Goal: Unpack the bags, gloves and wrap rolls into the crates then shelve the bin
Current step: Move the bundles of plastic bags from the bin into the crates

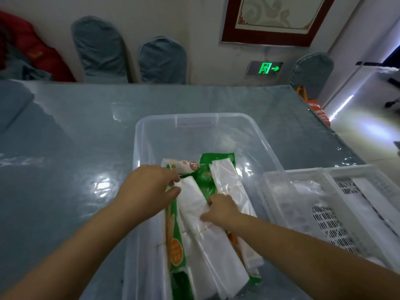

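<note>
A clear plastic bin (194,120) stands on the table in front of me. Inside lie a long white bundle of plastic bags (194,204), a second white bundle (227,178) to its right, green packets (173,245) and a wrap roll (184,166) at the far end. My left hand (149,187) reaches over the bin's left wall, thumb and fingers pinching the top end of the long white bundle. My right hand (220,210) presses on the same bundle near its middle, fingers curled over its edge.
White perforated crates (337,213) stand to the right of the bin, holding some clear bags. The table (65,148) has a glossy plastic cover. Covered chairs (162,59) line the far side. The table's right edge drops to the floor.
</note>
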`<state>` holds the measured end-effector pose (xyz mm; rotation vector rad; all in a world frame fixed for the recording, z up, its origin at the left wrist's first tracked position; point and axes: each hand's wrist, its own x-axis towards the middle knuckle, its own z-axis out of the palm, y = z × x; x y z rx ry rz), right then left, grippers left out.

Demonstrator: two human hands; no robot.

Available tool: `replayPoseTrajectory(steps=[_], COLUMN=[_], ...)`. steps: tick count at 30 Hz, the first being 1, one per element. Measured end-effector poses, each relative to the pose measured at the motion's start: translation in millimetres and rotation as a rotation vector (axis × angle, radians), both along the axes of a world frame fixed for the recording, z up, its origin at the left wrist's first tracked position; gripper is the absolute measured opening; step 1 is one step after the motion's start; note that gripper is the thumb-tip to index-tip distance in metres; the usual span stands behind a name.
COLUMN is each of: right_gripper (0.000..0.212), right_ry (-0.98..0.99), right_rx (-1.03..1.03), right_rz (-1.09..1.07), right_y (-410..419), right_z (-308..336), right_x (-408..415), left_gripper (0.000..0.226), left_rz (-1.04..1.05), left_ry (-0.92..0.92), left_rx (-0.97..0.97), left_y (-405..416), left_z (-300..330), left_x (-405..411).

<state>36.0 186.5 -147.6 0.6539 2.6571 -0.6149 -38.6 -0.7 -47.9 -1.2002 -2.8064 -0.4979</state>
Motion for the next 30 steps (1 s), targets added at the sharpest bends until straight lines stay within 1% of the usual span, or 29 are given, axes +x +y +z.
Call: replayPoseTrajectory(steps=[2,3,4,5,7,8,10,12,15,18,20,21,22,23,24,25,26,27,28,30], right_gripper=[0.029,0.026,0.029,0.038,0.061,0.066,0.060,0.053,0.041,0.025,0.024,0.024,0.023,0.021,0.018,0.015,0.013,0.015,0.017,0.018], right_ry=[0.020,0.033,0.042,0.042,0.023,0.000,-0.062,-0.068,0.080,0.306,0.437,0.485,0.526,0.569,0.611,0.650,0.681,0.703,0.717,0.702], right_rx=[-0.024,-0.083,-0.168,-0.241,-0.265,-0.257,-0.286,-0.373,-0.562,-0.640,-0.773,-0.854,-0.941,-1.040,-1.148,-1.230,-1.270,-1.262,-1.197,-0.920], right_rz=[0.020,0.005,-0.019,-0.045,-0.067,-0.064,-0.050,-0.080,-0.244,-0.331,-0.387,-0.397,-0.389,-0.374,-0.354,-0.334,-0.323,-0.324,-0.335,-0.349], right_y=[2,2,0,-3,-8,-9,-9,-7,-10,-2,3,3,0,-4,-9,-14,-18,-21,-22,-18], right_z=[-3,-6,-9,-11,-15,-14,-10,-5,12,50,82,97,113,126,138,147,153,156,154,137], right_x=[3,5,8,10,11,9,6,4,6,2,-5,-9,-13,-18,-22,-27,-32,-37,-40,-42], left_gripper=[0.029,0.029,0.028,0.028,0.027,0.027,0.027,0.028,0.029,0.032,0.037,0.042,0.050,0.057,0.058,0.053,0.047,0.042,0.036,0.026], left_rz=[0.012,0.019,0.025,0.032,0.043,0.046,0.050,0.057,0.066,0.050,0.068,0.099,0.137,0.161,0.172,0.177,0.191,0.216,0.250,0.319], left_ry=[0.001,0.004,0.008,0.011,0.015,0.016,0.020,0.020,-0.012,-0.010,-0.007,-0.052,-0.156,-0.316,-0.487,-0.624,-0.709,-0.734,-0.713,-0.612], left_rx=[-0.008,-0.012,-0.013,-0.015,-0.022,-0.027,-0.033,-0.037,-0.050,-0.118,-0.107,-0.048,0.035,0.153,0.298,0.458,0.610,0.725,0.796,0.846], left_y=[1,2,3,3,3,3,4,5,5,4,7,9,13,17,20,21,21,18,15,7], left_z=[1,1,2,2,2,2,2,3,5,7,9,11,14,18,22,25,27,28,30,31], left_x=[0,0,1,2,2,2,3,5,6,7,9,11,14,16,17,19,20,20,19,13])
